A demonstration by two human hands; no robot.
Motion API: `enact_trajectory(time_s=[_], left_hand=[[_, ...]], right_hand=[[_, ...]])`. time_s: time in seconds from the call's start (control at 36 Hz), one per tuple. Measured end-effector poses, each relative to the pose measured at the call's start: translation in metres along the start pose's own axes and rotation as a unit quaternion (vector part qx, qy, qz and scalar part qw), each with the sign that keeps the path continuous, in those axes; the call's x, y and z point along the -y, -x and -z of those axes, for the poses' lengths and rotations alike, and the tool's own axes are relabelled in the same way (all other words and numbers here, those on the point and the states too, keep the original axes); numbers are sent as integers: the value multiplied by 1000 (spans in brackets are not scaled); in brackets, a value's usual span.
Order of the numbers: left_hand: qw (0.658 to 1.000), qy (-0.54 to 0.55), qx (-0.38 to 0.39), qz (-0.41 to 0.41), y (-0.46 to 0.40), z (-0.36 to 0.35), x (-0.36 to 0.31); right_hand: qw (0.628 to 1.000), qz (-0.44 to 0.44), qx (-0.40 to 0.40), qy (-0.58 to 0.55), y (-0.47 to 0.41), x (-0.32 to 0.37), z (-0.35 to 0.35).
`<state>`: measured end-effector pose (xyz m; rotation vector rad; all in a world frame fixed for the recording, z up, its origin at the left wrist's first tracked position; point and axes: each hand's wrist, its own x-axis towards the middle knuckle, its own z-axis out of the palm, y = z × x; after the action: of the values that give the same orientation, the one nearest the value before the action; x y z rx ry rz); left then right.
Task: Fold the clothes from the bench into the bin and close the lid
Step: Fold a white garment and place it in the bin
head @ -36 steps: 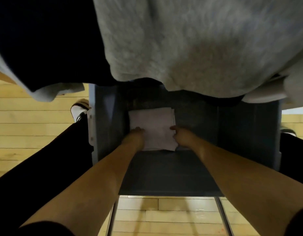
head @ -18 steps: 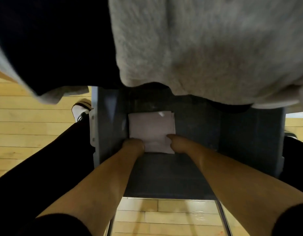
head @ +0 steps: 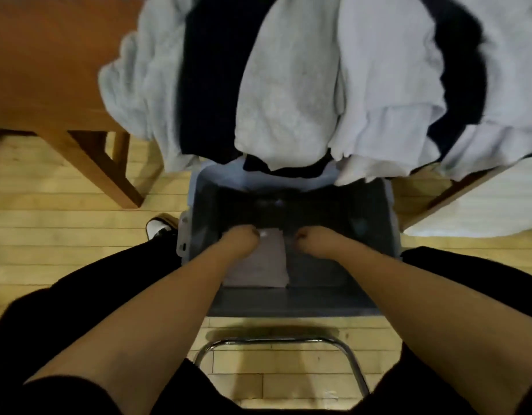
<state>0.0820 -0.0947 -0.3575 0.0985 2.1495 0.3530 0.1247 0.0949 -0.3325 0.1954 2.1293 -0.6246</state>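
An open grey-blue bin (head: 195,235) stands on the floor between my legs. A pale folded cloth (head: 264,265) lies flat in its left half. My left hand (head: 240,239) hovers over the cloth's far left corner with its fingers bent downward. My right hand (head: 309,239) is just right of the cloth, fingers loosely curled, with nothing seen in it. A heap of grey and dark navy clothes (head: 288,85) covers the wooden bench (head: 49,70) and hangs over the bin's far rim. No lid can be made out.
A bench leg (head: 109,169) stands left of the bin. My shoe (head: 158,227) is by the bin's left wall. A chrome chair frame (head: 276,342) sits under me on the wooden floor (head: 64,211). White fabric (head: 483,205) lies at right.
The view has lifted, so the bench and clothes heap now show. Both hands have left the cloth's near edge and sit farther forward. The cloth stays flat in the bin.
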Motion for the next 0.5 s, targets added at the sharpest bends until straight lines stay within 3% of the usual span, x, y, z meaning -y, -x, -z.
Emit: enact_trajectory(time_s=[0.25,0.33,0.42,0.5], left_hand=[[986,18,-113,-118,85,33,-39],[969,10,-179,-168,118,49,-59],[935,1,-261,-240,144,61,-77],[869,-38,-354,-344,155,75,-96]], right_hand=[[991,79,-102,16,81,15,42],[975,123,-177,43,110,19,62],[927,203,-314,28,128,18,75],[858,264,-439,23,143,17,95]])
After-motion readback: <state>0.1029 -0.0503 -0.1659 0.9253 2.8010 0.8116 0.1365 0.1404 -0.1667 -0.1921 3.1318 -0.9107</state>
